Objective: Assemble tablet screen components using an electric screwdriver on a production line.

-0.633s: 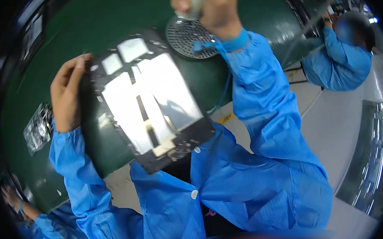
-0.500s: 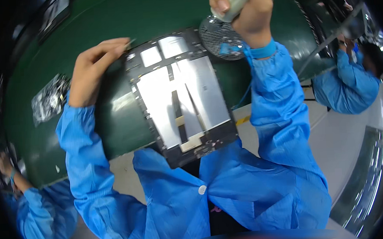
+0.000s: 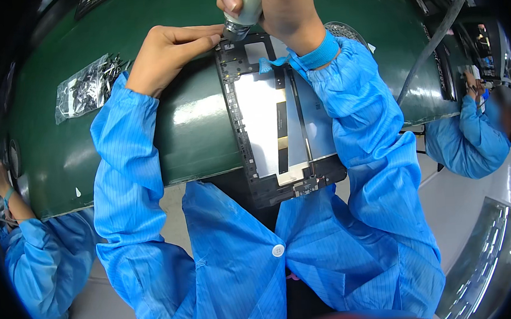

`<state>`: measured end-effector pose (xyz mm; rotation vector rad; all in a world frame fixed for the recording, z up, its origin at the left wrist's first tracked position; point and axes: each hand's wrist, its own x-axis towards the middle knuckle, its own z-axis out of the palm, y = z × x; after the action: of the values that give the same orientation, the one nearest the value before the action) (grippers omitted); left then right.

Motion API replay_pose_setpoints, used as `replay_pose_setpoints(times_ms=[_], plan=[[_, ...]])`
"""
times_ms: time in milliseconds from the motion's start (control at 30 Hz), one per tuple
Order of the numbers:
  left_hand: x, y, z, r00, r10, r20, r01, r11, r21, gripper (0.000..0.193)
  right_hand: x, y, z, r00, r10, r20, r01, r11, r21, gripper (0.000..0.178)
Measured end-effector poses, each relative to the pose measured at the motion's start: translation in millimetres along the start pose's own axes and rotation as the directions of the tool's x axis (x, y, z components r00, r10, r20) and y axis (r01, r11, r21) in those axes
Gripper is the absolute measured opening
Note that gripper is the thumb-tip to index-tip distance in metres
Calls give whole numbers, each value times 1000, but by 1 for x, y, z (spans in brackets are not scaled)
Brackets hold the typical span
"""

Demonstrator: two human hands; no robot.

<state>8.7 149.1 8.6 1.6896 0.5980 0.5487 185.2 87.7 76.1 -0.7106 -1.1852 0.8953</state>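
Right hand (image 3: 284,8) is clenched round a grey driver (image 3: 245,8), its tip down on the panel's (image 3: 264,118) top-left corner. The panel, black-framed with a pale middle, lies on the green tabletop (image 3: 195,128), near edge overhanging toward the person. Left hand (image 3: 170,53) lies flat, fingers (image 3: 201,37) released, fingertips touching that same corner. A clear bag (image 3: 84,88) of parts sits further left.
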Motion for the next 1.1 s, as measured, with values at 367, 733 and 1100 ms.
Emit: replay_pose_setpoints(times_ms=[367,733,1100], plan=[[-3,-6,-3,1000,-17,-17,18,997,69,25,4,16,12,999,32,-29,-32,999,-9,18],[-1,-7,-4,1000,-5,6,4,996,89,26,3,18,9,999,33,-38,-36,996,-76,21],[2,-23,-10,1000,-24,-5,24,994,110,26,2,17,12,999,26,-27,-28,996,-82,22]])
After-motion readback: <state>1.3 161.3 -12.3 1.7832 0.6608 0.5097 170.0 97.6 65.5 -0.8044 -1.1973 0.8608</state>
